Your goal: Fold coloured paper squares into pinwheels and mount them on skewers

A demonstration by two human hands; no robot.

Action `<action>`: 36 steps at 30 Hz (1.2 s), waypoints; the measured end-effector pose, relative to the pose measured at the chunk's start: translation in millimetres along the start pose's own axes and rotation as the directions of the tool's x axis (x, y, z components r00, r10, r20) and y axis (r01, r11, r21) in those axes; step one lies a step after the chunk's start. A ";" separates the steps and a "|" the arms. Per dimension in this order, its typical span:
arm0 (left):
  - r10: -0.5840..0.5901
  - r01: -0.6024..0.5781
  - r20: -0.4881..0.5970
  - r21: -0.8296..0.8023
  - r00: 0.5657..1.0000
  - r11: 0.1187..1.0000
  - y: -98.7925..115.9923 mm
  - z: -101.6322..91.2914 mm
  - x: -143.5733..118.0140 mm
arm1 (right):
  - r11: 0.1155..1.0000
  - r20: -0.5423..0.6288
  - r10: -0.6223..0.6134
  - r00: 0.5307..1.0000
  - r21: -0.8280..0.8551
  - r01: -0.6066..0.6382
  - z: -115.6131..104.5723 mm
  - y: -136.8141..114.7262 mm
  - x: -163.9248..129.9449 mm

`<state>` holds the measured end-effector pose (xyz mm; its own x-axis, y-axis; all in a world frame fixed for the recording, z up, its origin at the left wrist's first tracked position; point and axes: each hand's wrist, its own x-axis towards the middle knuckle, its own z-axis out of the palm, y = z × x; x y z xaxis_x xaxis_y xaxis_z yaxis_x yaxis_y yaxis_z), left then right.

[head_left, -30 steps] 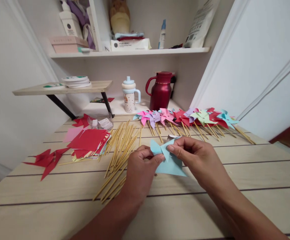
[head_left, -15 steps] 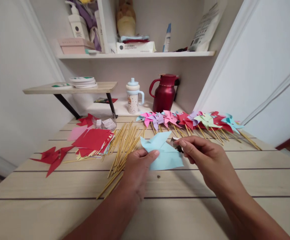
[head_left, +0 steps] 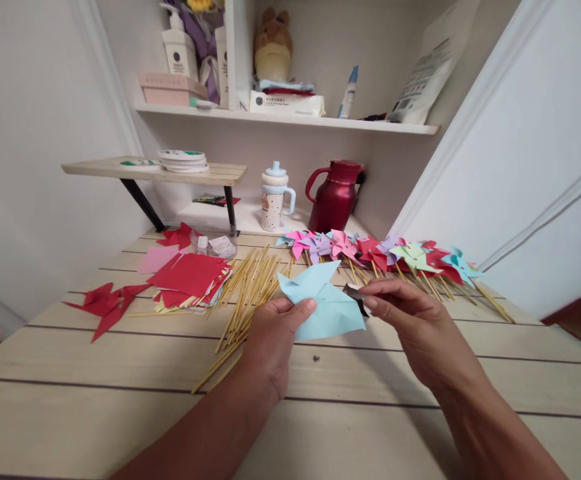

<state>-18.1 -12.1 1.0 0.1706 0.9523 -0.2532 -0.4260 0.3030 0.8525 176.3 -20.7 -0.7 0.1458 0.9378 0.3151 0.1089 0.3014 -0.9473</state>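
My left hand (head_left: 280,333) pinches a light-blue paper pinwheel (head_left: 327,313) between thumb and fingers, holding it above the table. Some of its corners stand up as folded flaps, while its lower part lies flat. At its right edge my right hand (head_left: 410,317) has thumb and fingers pressed together on a small dark, shiny flat piece (head_left: 356,298), whose kind I cannot make out. Below and left of the paper, a loose heap of thin wooden sticks (head_left: 250,287) spreads across the table. Finished pinwheels on sticks (head_left: 415,257) lie in a row behind my right hand.
Left on the table are a stack of coloured paper squares (head_left: 190,275), a red folded paper piece (head_left: 105,303) and a clear box (head_left: 220,247). Farther back stand a cup (head_left: 272,207), a red jug (head_left: 335,200) and a small raised shelf (head_left: 115,171) holding white rolls.
The view has tilted and shifted slightly. My right hand has turned a little, with the dark piece still at the paper's right edge; my left hand keeps its hold.
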 end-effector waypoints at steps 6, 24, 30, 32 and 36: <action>-0.009 0.013 0.051 -0.068 0.999 0.998 1.3 -1.4 1.4 | 1.000 0.125 -0.019 0.992 -0.017 0.021 2.0 0.7 -4.5; -0.076 0.053 0.128 0.173 0.989 0.983 -2.4 0.6 -2.0 | 0.952 0.199 0.304 0.932 -0.033 -0.303 6.2 -11.5 -5.0; -0.096 0.072 0.131 0.173 0.987 0.982 -2.9 0.2 -2.6 | 0.958 0.151 0.280 0.948 -0.106 -0.266 5.6 -13.2 -5.6; -0.097 0.077 0.118 0.158 0.988 0.984 -3.0 -1.0 -1.7 | 0.963 0.174 0.253 0.952 -0.136 -0.231 4.1 -14.6 -5.3; -0.071 0.060 0.054 0.168 0.996 0.984 -1.4 -1.8 -0.6 | 0.960 0.125 0.259 0.958 -0.144 -0.241 3.7 -15.6 -5.0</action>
<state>-19.2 -13.0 -0.9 0.2482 0.9251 -0.2875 -0.2598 0.3495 0.9002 170.2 -29.5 12.3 0.0446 0.9978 0.0489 0.2106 0.0385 -0.9768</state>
